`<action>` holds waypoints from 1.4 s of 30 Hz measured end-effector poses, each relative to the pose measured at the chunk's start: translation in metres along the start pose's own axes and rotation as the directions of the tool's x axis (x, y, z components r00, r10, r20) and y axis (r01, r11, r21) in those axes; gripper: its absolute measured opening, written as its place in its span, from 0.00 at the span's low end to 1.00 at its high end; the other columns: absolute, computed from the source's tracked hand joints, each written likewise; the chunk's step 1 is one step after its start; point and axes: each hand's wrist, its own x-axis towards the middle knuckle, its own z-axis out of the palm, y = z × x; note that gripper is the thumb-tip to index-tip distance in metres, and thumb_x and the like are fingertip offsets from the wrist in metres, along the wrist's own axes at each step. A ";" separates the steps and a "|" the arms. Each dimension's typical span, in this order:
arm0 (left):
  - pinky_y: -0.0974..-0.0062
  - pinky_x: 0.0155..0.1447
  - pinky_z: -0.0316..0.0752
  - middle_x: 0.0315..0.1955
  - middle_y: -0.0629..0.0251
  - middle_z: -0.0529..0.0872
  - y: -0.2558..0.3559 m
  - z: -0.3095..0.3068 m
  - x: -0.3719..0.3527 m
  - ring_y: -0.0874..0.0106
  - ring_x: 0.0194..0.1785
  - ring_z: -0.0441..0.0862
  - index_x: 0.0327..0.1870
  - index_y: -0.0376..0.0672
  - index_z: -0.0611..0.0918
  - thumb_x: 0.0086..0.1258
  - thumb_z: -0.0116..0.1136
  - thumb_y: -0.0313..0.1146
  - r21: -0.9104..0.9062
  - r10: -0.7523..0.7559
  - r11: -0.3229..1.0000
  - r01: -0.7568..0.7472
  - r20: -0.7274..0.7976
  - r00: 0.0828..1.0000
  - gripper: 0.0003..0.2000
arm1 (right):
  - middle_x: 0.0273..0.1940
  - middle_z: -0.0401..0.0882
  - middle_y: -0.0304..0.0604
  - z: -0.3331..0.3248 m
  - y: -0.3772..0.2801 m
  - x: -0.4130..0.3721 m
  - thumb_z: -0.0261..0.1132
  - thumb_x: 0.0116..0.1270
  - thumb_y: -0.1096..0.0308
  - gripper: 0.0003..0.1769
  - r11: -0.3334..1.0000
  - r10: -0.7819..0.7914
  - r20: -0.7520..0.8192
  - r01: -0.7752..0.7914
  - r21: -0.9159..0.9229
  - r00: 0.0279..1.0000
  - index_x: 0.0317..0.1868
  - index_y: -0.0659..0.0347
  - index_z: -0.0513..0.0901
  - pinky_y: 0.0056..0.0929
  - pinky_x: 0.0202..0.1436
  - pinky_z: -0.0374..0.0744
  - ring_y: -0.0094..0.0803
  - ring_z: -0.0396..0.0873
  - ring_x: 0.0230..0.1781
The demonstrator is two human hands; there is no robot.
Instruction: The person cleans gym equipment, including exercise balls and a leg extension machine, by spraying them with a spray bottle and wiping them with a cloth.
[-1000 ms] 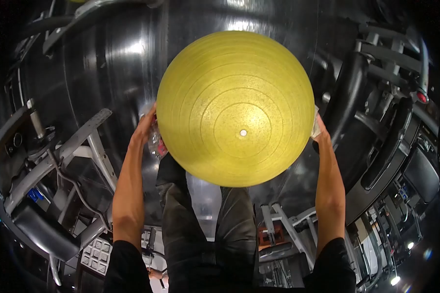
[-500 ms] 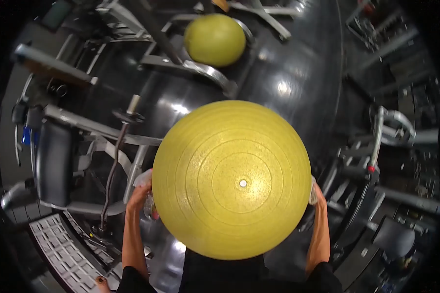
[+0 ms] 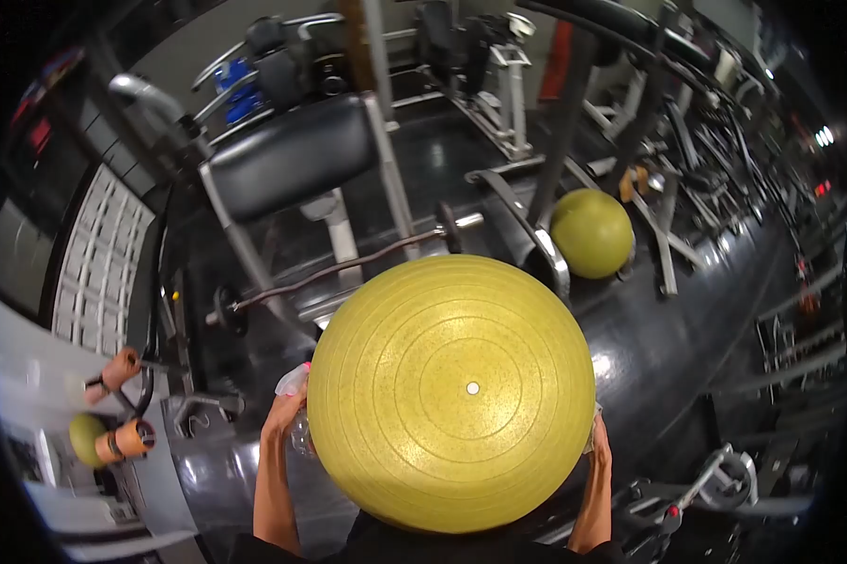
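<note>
A large yellow exercise ball fills the lower middle of the head view, its white plug facing up at me. Pressed to its left side is my left hand, with a whitish cloth at the fingers and part of a clear bottle below them. My right hand grips the opposite side, where something pale, perhaps a cloth, shows at the fingers. The ball hides most of the fingers of both hands.
Beyond the ball lies a bent barbell by a bench with a black pad. A second yellow ball rests by a metal frame at right. A white rack stands at left, and gym machines at lower right.
My view has swung to the left and up, so the bench and second ball appear farther right. The large ball stays between my hands.
</note>
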 end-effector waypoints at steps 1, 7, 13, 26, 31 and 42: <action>0.72 0.58 0.69 0.55 0.67 0.79 -0.004 -0.016 -0.012 0.72 0.55 0.75 0.66 0.43 0.72 0.69 0.60 0.50 -0.033 -0.011 0.999 0.009 -0.050 0.999 0.29 | 0.57 0.77 0.43 0.019 -0.008 0.000 0.56 0.70 0.47 0.33 0.999 0.017 0.040 -0.015 -0.043 0.999 0.66 0.63 0.70 0.27 0.50 0.77 0.33 0.78 0.51; 0.72 0.57 0.70 0.54 0.69 0.80 -0.046 -0.088 -0.118 0.74 0.55 0.75 0.66 0.44 0.72 0.70 0.60 0.48 -0.275 0.049 0.954 -0.120 -0.252 0.966 0.28 | 0.61 0.73 0.45 0.100 -0.030 0.005 0.55 0.69 0.43 0.37 0.986 0.051 0.212 -0.015 -0.168 0.976 0.68 0.61 0.68 0.31 0.55 0.75 0.35 0.74 0.59; 0.72 0.56 0.71 0.52 0.71 0.81 -0.071 -0.131 -0.230 0.75 0.52 0.76 0.66 0.44 0.73 0.69 0.61 0.48 -0.232 0.023 0.957 -0.176 -0.545 0.838 0.28 | 0.57 0.78 0.44 0.208 -0.043 0.006 0.44 0.77 0.50 0.27 0.984 0.110 0.440 -0.036 -0.174 0.891 0.65 0.61 0.69 0.31 0.50 0.81 0.35 0.81 0.50; 0.81 0.38 0.64 0.37 0.79 0.80 -0.229 -0.146 -0.407 0.83 0.33 0.68 0.61 0.44 0.77 0.69 0.61 0.46 -0.365 -0.179 0.812 -0.456 -0.899 0.400 0.24 | 0.64 0.70 0.48 0.480 0.040 -0.026 0.46 0.72 0.49 0.32 0.793 0.368 0.747 0.233 -0.563 0.554 0.69 0.61 0.65 0.36 0.60 0.73 0.39 0.73 0.60; 0.82 0.37 0.62 0.36 0.79 0.80 -0.256 -0.145 -0.452 0.84 0.32 0.68 0.60 0.45 0.78 0.69 0.61 0.46 -0.374 -0.275 0.803 -0.463 -0.923 0.268 0.22 | 0.65 0.69 0.48 0.560 0.077 -0.076 0.46 0.72 0.47 0.33 0.719 0.476 0.757 0.298 -0.628 0.447 0.70 0.61 0.65 0.36 0.61 0.72 0.39 0.71 0.62; 0.73 0.55 0.70 0.50 0.67 0.82 -0.281 -0.211 -0.501 0.73 0.50 0.78 0.61 0.43 0.77 0.68 0.62 0.45 -0.495 -0.566 0.710 -0.501 -0.824 0.012 0.24 | 0.64 0.70 0.48 0.747 0.186 -0.196 0.43 0.76 0.49 0.32 0.683 0.609 0.776 0.387 -0.619 0.165 0.70 0.63 0.65 0.33 0.64 0.70 0.36 0.71 0.63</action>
